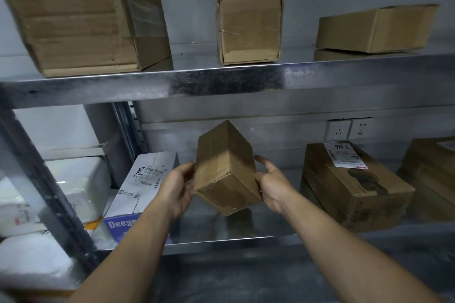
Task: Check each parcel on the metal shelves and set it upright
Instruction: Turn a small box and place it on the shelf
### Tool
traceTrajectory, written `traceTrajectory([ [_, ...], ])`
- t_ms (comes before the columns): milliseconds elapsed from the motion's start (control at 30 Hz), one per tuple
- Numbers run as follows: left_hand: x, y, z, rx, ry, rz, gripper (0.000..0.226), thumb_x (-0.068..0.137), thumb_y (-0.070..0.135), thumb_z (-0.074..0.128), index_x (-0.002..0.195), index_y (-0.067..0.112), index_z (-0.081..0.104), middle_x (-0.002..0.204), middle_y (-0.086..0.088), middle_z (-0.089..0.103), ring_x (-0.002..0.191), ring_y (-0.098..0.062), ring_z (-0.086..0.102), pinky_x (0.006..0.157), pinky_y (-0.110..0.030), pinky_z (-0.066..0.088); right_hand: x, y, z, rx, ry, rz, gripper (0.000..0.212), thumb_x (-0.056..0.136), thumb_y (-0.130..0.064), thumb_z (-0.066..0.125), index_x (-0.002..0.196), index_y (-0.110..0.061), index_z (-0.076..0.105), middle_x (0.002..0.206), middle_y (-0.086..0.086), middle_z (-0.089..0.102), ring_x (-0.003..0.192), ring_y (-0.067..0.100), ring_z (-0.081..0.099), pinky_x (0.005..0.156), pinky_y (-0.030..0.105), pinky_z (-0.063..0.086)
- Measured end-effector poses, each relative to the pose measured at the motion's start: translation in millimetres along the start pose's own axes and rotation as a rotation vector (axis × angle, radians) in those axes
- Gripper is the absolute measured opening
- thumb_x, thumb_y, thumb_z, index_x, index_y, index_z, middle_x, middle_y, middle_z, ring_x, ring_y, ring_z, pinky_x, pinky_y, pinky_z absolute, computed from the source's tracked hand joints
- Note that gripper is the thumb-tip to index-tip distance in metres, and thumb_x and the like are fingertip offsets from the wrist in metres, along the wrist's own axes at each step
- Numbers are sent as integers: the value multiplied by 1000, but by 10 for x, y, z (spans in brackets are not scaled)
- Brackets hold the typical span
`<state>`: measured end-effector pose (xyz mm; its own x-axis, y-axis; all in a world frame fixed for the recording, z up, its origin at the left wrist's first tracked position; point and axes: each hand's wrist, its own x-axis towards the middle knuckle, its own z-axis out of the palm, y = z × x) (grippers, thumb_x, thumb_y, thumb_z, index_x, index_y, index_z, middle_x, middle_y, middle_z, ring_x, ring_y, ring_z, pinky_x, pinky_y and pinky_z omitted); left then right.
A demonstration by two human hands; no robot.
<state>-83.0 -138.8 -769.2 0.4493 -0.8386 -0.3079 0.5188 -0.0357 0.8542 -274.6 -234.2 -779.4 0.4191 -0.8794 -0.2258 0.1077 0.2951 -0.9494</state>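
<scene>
- The lower shelf (275,219) is bare, dull, reflective sheet metal. The upper shelf (221,81) above it has the same brushed steel lip.
- The big carton (73,19) sits above the lower shelf's left end, on the upper shelf. It is of creased, soft-cornered cardboard and leans out of square.
- The labelled box (354,189) stands at the lower shelf's right. It is of brown card with a white sticker on top.
- The white box (145,179) lies at the lower shelf's left. It is long and glossy, with a blue printed end.
- The flat box (374,28), above the lower shelf's right end, lies low and wide.
- The square box (248,28), above the lower shelf's middle, is taped and has crushed edges.
- The small box (225,167) is the parcel in hand.
  - It is plain brown card, oblong, with tape on its near end.
  - It hangs tilted just above the lower shelf's bare middle, one corner lowest and not touching the metal.
- The left hand (178,189) grips the small box's left side. The thumb lies on the near face, and the rest of the fingers (189,167) run out of sight behind.
- The right hand (272,187) is spread nearly flat. Its fingers (264,161) are almost straight against the small box's right side, so it presses rather than clasps.
- The step in hand looks like checking and turning this parcel.
- I judge the next move calls for three things:
  - rolling the parcel until an end face points down
  - lowering it squarely onto the bare metal between the white box and the labelled box
  - letting go only once it stands steady, since smooth steel may let light card slide
</scene>
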Motion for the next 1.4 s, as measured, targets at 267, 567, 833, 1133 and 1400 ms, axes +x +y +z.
traceTrajectory([
  [267, -34, -23, 39, 94, -50, -8, 23, 99, 31, 56, 118, 26, 68, 95, 0, 70, 82, -19, 67, 83, -48, 52, 9, 34, 132, -29, 17, 7, 29, 109, -15, 42, 130, -23, 61, 98, 7, 74, 80, 20, 70, 55, 30, 53],
  [567, -108, -3, 129, 189, -89, 30, 28, 100, 36, 58, 127, 33, 61, 122, 1, 69, 111, -28, 64, 96, -61, 49, 59, 67, 163, -109, 42, 12, 30, 109, -27, 45, 111, -15, 73, 93, 8, 79, 87, 24, 74, 71, 32, 58],
  [833, -92, -56, 95, 292, -62, 39, 18, 101, 39, 56, 118, 43, 62, 125, 7, 64, 118, -24, 55, 90, -54, 51, 73, 231, 137, -186, 35, 61, 25, 108, -21, 47, 110, -16, 72, 91, 6, 79, 90, 24, 76, 77, 35, 62],
  [1133, -74, -64, 45, 272, -63, 34, 25, 101, 37, 57, 126, 37, 61, 128, 4, 64, 122, -26, 54, 87, -54, 54, 48, 195, 137, -269, 26, 39, 27, 108, -20, 46, 113, -13, 72, 96, 4, 78, 91, 19, 73, 80, 30, 61],
  [1400, -95, -79, 50, 202, -58, 46, 26, 105, 34, 47, 121, 23, 65, 121, -7, 65, 110, -30, 62, 74, -50, 57, 55, 78, 54, -415, -33, 95, 32, 108, -31, 41, 119, -26, 71, 101, 4, 70, 88, 19, 57, 75, 33, 46],
])
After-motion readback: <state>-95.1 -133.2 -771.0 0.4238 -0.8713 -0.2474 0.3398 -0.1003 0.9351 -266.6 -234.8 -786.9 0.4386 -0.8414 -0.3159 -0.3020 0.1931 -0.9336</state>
